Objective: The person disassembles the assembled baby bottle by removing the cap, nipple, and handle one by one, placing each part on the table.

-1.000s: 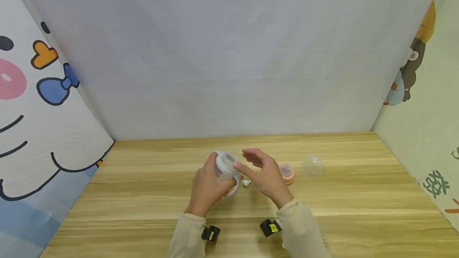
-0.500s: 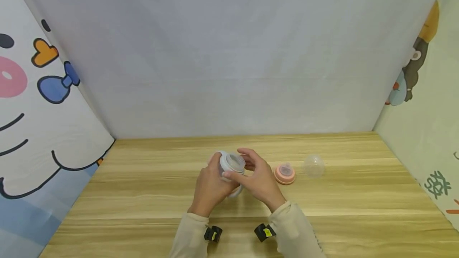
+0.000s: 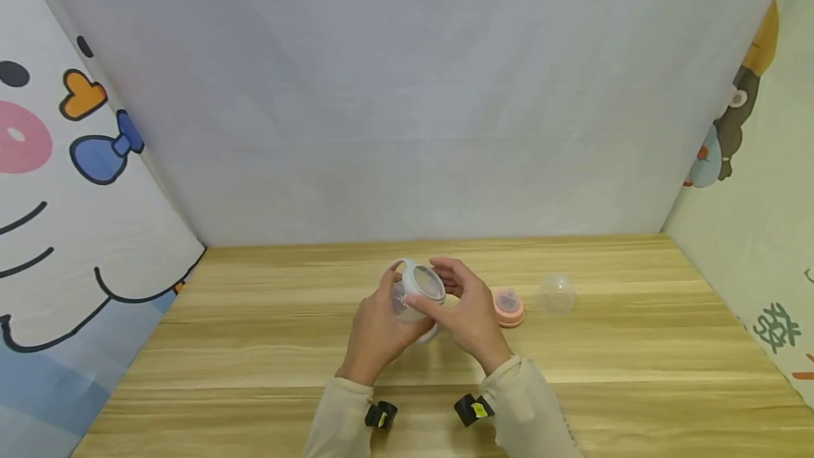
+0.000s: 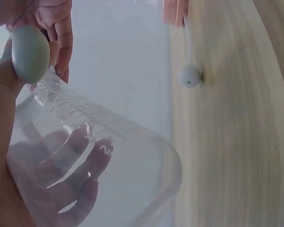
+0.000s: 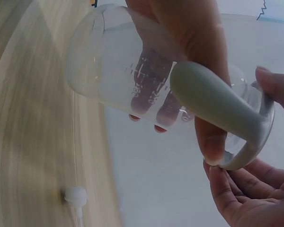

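A clear baby bottle [image 5: 118,61] with printed marks is held tilted above the table, its open mouth toward the right. My left hand [image 3: 378,334] grips the bottle's body, fingers visible through the clear wall in both wrist views. Around the neck sits a pale handle ring [image 5: 213,104]. My right hand [image 3: 470,320] holds this ring between the thumb and the fingers. To the right lies a pink collar with a clear teat [image 3: 509,308]. A small white straw weight ball [image 4: 189,76] rests on the table, its thin tube leading toward the pink collar.
A clear dome cap [image 3: 556,294] stands on the wooden table [image 3: 636,345], right of the pink collar. A pale cloth backdrop [image 3: 407,104] rises behind the table, and printed cloths hang at both sides.
The bottle has moved slightly right and tilted, its mouth turning toward the right hand. The right thumb and fingers have come onto the handle ring. The pink collar and dome cap stay put.
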Available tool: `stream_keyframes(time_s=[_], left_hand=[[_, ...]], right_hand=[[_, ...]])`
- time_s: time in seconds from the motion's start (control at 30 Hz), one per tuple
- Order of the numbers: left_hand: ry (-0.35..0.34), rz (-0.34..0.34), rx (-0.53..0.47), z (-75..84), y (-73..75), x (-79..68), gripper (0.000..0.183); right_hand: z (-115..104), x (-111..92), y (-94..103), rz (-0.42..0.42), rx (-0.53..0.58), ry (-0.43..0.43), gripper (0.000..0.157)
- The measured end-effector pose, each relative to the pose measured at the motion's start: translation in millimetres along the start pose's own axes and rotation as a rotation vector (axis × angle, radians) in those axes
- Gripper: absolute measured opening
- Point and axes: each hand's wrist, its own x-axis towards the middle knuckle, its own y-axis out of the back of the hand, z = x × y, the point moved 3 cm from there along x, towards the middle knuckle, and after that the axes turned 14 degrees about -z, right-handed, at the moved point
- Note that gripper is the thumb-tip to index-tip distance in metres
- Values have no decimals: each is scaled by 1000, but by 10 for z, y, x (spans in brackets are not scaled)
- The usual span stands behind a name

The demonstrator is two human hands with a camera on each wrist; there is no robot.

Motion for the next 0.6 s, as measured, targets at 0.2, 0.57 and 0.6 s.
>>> stream_keyframes(time_s=[0.2, 0.57, 0.6], left_hand=[[7, 2, -13, -24, 9, 3, 80], [97, 35, -24, -141, 165, -22, 69], [103, 42, -26, -152, 175, -22, 70]], right_hand=[[-16, -16, 35, 7, -1, -3, 63], [92, -10, 290, 100, -3, -25, 54], [122, -5, 303, 102, -4, -48, 55]])
